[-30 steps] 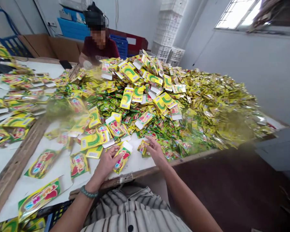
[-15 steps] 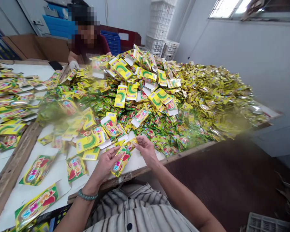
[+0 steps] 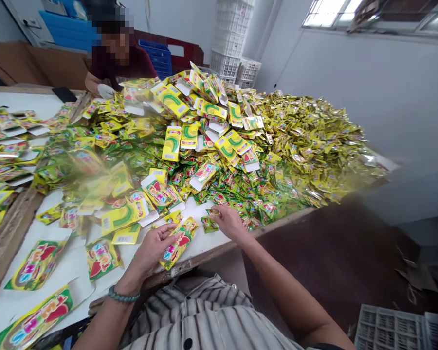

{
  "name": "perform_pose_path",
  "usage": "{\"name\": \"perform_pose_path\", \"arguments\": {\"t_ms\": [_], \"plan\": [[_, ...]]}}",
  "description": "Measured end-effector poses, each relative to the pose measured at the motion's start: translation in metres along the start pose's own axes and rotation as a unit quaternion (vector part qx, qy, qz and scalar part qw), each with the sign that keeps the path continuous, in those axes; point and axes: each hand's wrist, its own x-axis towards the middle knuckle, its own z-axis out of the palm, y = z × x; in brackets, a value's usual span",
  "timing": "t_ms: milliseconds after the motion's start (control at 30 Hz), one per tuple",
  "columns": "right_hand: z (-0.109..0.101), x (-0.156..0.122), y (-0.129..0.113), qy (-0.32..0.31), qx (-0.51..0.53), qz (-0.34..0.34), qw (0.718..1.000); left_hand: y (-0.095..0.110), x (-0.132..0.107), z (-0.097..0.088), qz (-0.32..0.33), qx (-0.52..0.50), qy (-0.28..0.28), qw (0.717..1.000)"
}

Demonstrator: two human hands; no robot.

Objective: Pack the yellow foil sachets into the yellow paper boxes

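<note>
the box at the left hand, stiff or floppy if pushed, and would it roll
The box probably bends little under a light push, as its edges look straight. Its broad, flat front suggests sliding, not rolling. A hard squeeze by the left hand might crush it: nearby boxes show thin flaps.

The table (image 3: 209, 241) is white with a wooden near edge (image 3: 266, 231); yellow packets (image 3: 306, 138) heap toward its right corner; green packets (image 3: 255, 206) spread up to the near edge; printed cartons (image 3: 36, 318) lie toward that edge's left end; a dark flat object (image 3: 63, 95) rests by the far edge.
</note>
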Motion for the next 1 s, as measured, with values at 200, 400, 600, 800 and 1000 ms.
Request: {"name": "perform_pose_path", "arguments": {"t_ms": [200,400,600,800,1000], "plan": [[0.008,-0.007,0.000,-0.086,-0.165,-0.030,0.982,-0.003,-0.001,0.001,-0.011,-0.017,0.024,1.000],[0.000,0.011,-0.017,-0.179,-0.244,-0.101,0.948,-0.001,-0.006,-0.002,-0.009,-0.023,0.034,0.999],[-0.004,0.021,-0.019,-0.164,-0.209,-0.163,0.950,-0.002,-0.012,-0.005,-0.012,-0.030,0.019,0.999],[0.001,0.006,-0.020,-0.047,0.239,0.022,0.970,-0.003,-0.010,-0.005,0.013,0.001,0.020,1.000],[0.021,-0.001,-0.037,-0.024,0.330,0.035,0.943,-0.001,-0.012,-0.005,0.023,-0.027,-0.028,0.999]]}}
